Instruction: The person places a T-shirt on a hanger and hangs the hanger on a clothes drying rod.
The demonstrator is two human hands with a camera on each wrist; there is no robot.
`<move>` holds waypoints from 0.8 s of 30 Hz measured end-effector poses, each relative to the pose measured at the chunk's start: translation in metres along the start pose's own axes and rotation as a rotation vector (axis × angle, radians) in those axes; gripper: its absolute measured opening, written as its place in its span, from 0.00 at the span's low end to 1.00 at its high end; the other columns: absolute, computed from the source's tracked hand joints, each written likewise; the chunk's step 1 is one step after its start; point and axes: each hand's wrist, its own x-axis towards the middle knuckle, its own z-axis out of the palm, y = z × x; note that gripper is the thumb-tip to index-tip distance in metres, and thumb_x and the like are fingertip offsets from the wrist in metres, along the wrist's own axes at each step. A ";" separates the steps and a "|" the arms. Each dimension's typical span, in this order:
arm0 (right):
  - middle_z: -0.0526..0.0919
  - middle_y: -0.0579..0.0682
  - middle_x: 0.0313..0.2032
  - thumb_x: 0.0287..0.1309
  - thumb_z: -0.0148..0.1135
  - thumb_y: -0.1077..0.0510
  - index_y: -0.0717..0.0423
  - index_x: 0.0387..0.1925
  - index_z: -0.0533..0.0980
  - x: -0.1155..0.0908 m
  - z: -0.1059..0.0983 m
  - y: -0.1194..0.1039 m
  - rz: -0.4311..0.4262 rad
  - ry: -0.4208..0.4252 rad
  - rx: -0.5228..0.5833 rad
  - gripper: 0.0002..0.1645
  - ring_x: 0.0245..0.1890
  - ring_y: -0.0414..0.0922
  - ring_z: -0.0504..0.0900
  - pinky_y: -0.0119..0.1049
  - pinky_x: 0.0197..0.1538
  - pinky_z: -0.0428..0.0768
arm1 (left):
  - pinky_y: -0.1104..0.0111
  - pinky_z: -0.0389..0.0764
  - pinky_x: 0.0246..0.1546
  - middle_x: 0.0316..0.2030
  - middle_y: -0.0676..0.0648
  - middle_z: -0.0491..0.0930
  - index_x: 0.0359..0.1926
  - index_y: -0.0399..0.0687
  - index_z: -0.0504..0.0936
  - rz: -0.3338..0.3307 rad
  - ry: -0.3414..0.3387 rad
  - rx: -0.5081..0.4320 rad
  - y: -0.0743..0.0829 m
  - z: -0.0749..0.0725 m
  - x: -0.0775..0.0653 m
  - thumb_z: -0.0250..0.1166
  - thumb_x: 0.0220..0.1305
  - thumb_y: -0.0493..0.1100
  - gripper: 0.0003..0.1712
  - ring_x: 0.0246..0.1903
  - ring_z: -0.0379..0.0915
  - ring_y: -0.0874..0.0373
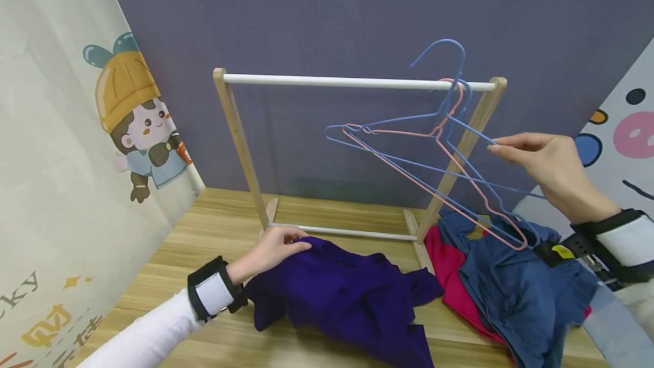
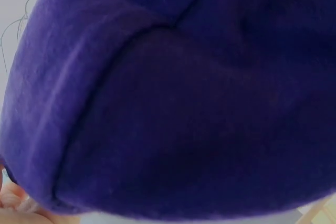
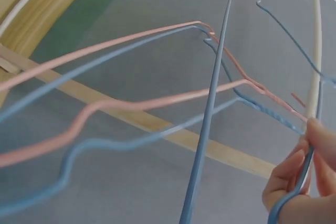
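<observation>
Right hand (image 1: 549, 166) pinches a blue hanger (image 1: 462, 129) by its wire shoulder, up near the rail (image 1: 352, 81), probably so it lifts free of the pink hanger (image 1: 409, 155) tangled with it. Left hand (image 1: 273, 249) lies lower down on the purple shirt (image 1: 347, 294), fingers curled over its edge, likely pinning it flat. A red and blue clothes pile (image 1: 511, 283) sits under the right hand. The left wrist view is all purple cloth, so that grip is hard to confirm.

Left wrist view: purple garment (image 2: 178, 103) fills frame, left hand hidden.
</observation>
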 end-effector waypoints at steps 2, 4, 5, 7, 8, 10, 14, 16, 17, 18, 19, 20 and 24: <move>0.73 0.23 0.28 0.50 0.59 0.43 0.49 0.44 0.78 -0.001 -0.003 0.000 -0.008 -0.007 -0.002 0.22 0.38 0.34 0.66 0.39 0.45 0.64 | 0.74 0.67 0.23 0.22 0.54 0.74 0.33 0.41 0.82 0.000 0.007 -0.007 -0.001 -0.002 0.001 0.62 0.55 0.41 0.08 0.20 0.63 0.67; 0.73 0.22 0.29 0.51 0.58 0.42 0.52 0.46 0.76 -0.003 -0.006 0.000 -0.009 -0.026 -0.013 0.25 0.40 0.34 0.65 0.50 0.49 0.62 | 0.74 0.68 0.24 0.22 0.52 0.75 0.33 0.39 0.82 0.000 0.010 -0.018 -0.002 -0.005 0.002 0.62 0.55 0.40 0.08 0.21 0.64 0.67; 0.73 0.22 0.29 0.51 0.58 0.42 0.53 0.46 0.76 -0.004 -0.007 0.001 -0.007 -0.038 -0.015 0.26 0.41 0.35 0.65 0.54 0.51 0.60 | 0.74 0.68 0.25 0.22 0.52 0.75 0.33 0.38 0.82 0.001 0.009 -0.022 -0.002 -0.006 0.002 0.62 0.55 0.40 0.08 0.21 0.64 0.67; 0.73 0.23 0.29 0.50 0.58 0.42 0.57 0.47 0.75 -0.007 -0.009 0.004 -0.004 -0.069 -0.016 0.28 0.42 0.37 0.64 0.63 0.53 0.53 | 0.74 0.68 0.25 0.23 0.51 0.76 0.33 0.38 0.82 -0.005 0.012 -0.028 -0.002 -0.009 0.003 0.62 0.55 0.39 0.08 0.22 0.65 0.67; 0.73 0.24 0.30 0.50 0.58 0.42 0.58 0.48 0.75 -0.009 -0.010 0.006 -0.003 -0.087 -0.020 0.29 0.43 0.38 0.64 0.64 0.53 0.52 | 0.74 0.68 0.25 0.23 0.51 0.77 0.32 0.38 0.82 -0.003 0.014 -0.024 -0.002 -0.010 0.003 0.62 0.55 0.39 0.08 0.22 0.65 0.67; 0.73 0.27 0.31 0.50 0.59 0.42 0.60 0.48 0.75 -0.012 -0.011 0.011 0.001 -0.121 -0.034 0.30 0.44 0.40 0.63 0.65 0.52 0.51 | 0.74 0.69 0.25 0.23 0.51 0.77 0.32 0.38 0.82 -0.002 0.012 -0.018 -0.002 -0.012 0.003 0.62 0.55 0.39 0.08 0.22 0.65 0.67; 0.74 0.36 0.33 0.52 0.58 0.45 0.62 0.47 0.75 -0.021 -0.015 0.024 -0.026 -0.171 -0.107 0.27 0.39 0.37 0.66 0.55 0.45 0.63 | 0.74 0.69 0.26 0.24 0.51 0.78 0.33 0.38 0.82 -0.005 0.008 0.001 -0.004 -0.014 0.003 0.63 0.55 0.40 0.09 0.22 0.65 0.67; 0.75 0.39 0.32 0.53 0.59 0.46 0.61 0.46 0.76 -0.025 -0.017 0.029 -0.044 -0.177 -0.159 0.25 0.36 0.36 0.67 0.43 0.41 0.67 | 0.74 0.70 0.26 0.24 0.51 0.78 0.33 0.38 0.82 -0.010 0.006 0.006 -0.004 -0.015 0.003 0.63 0.55 0.40 0.09 0.22 0.66 0.67; 0.76 0.41 0.32 0.53 0.59 0.47 0.61 0.45 0.77 -0.027 -0.018 0.032 -0.056 -0.182 -0.178 0.24 0.34 0.35 0.68 0.38 0.39 0.68 | 0.74 0.70 0.26 0.25 0.50 0.79 0.33 0.38 0.82 -0.010 0.006 0.006 -0.005 -0.015 0.003 0.63 0.55 0.41 0.09 0.22 0.66 0.67; 0.76 0.43 0.31 0.53 0.59 0.50 0.61 0.44 0.77 -0.029 -0.019 0.035 -0.079 -0.190 -0.185 0.22 0.32 0.36 0.68 0.33 0.36 0.67 | 0.74 0.70 0.26 0.25 0.50 0.79 0.33 0.38 0.82 -0.010 0.005 0.005 -0.005 -0.015 0.004 0.63 0.55 0.41 0.09 0.22 0.66 0.67; 0.77 0.45 0.30 0.54 0.59 0.52 0.62 0.43 0.77 -0.031 -0.020 0.038 -0.103 -0.198 -0.188 0.20 0.31 0.37 0.68 0.30 0.33 0.66 | 0.74 0.70 0.27 0.25 0.50 0.79 0.33 0.38 0.82 -0.010 0.003 0.003 -0.005 -0.016 0.004 0.63 0.55 0.41 0.09 0.22 0.66 0.67; 0.77 0.44 0.28 0.53 0.60 0.53 0.62 0.42 0.78 -0.033 -0.020 0.040 -0.114 -0.197 -0.189 0.18 0.30 0.37 0.69 0.28 0.31 0.66 | 0.74 0.70 0.27 0.25 0.50 0.79 0.33 0.38 0.82 -0.011 0.000 0.001 -0.005 -0.017 0.004 0.62 0.55 0.41 0.09 0.23 0.67 0.66; 0.78 0.44 0.26 0.52 0.60 0.60 0.62 0.38 0.79 -0.039 -0.016 0.046 -0.189 -0.228 -0.150 0.12 0.26 0.39 0.69 0.26 0.27 0.65 | 0.73 0.71 0.29 0.27 0.49 0.80 0.34 0.38 0.82 -0.003 -0.003 -0.011 -0.005 -0.018 0.004 0.62 0.55 0.40 0.09 0.25 0.69 0.66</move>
